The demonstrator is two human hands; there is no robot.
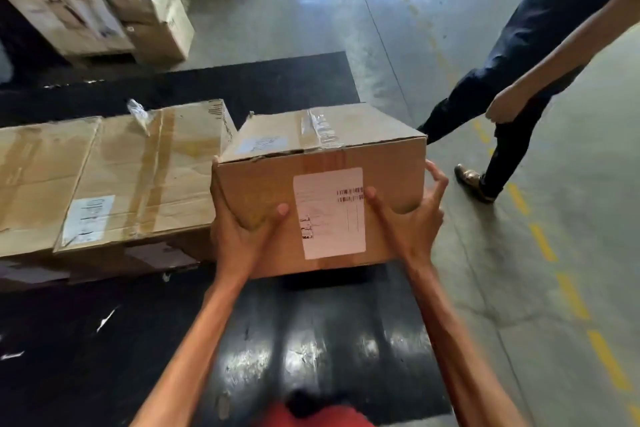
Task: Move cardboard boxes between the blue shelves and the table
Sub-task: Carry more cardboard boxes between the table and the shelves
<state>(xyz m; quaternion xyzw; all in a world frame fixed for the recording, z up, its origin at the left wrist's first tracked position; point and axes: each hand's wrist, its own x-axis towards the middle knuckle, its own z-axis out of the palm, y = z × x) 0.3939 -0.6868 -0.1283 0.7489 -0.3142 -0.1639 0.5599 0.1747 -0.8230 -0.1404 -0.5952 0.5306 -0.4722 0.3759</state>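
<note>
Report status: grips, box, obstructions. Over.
Left grip and right grip hold the labelled box at its near lower corners. Flat cartons close on its left. Another person mid-stride on the right.

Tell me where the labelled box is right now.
Head view, centre: the box is gripped between the left hand and right hand, just right of the flat cartons.

Person is wearing a red garment [332, 419], showing only as a blurred strip at the bottom edge, with a dark patch [304, 399] sitting on its upper edge, too blurred to tell what. Both forearms [194, 340] are showing bare, no sleeve in view; left hand [242, 236] and right hand [412, 218] are showing bare fingers [375, 199]
</note>
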